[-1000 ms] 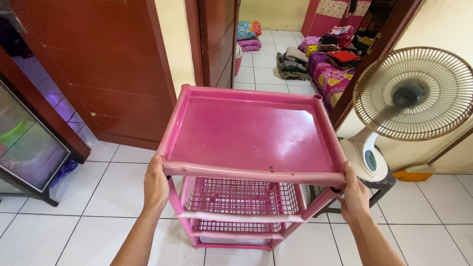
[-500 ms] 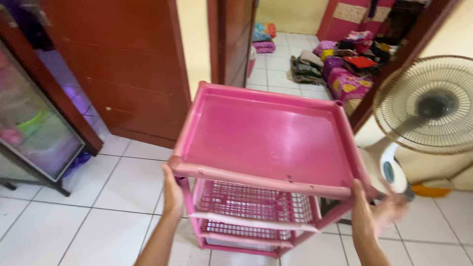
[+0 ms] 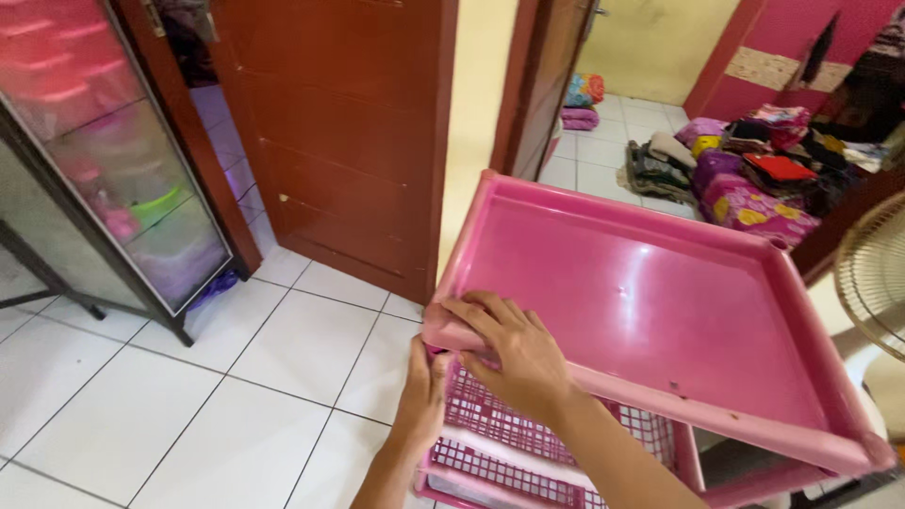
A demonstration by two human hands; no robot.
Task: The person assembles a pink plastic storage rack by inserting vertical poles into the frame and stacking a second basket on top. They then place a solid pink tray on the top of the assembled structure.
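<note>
A pink plastic rack [image 3: 650, 302] with a flat top tray and mesh basket shelves [image 3: 509, 424] beneath stands on the white tiled floor. My right hand [image 3: 514, 349] lies over the tray's near left corner, fingers curled on its rim. My left hand [image 3: 419, 396] presses against the rack's left side just below that corner, next to the mesh shelf. Both forearms come up from the bottom of the view.
A dark red wooden door [image 3: 339, 132] stands behind the rack, with a doorway to a room holding piled clothes [image 3: 754, 179]. A glass-fronted cabinet [image 3: 104, 160] is at the left. A standing fan [image 3: 877, 283] is at the right edge.
My right hand left the rack's right side and crossed to the near left corner. The left hand shifted slightly on the left side. The view swung left, pushing the fan toward the edge.
</note>
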